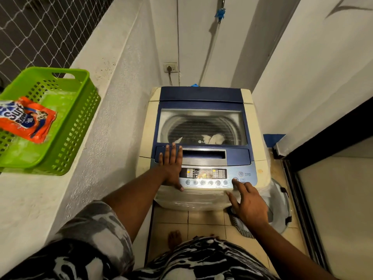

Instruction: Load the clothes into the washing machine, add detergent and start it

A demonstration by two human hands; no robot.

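With the lid shut over clothes, the washing machine sits rigid at twelve o'clock; left hand rests flat, released, while right hand extends its index fingertip on the firm start button, likely needing only light pressure.

One washing machine, two hands.

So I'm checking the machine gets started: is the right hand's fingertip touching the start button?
Touching. The head view shows the right hand with its index fingertip set on the start button of the washing machine, no gap visible between them.
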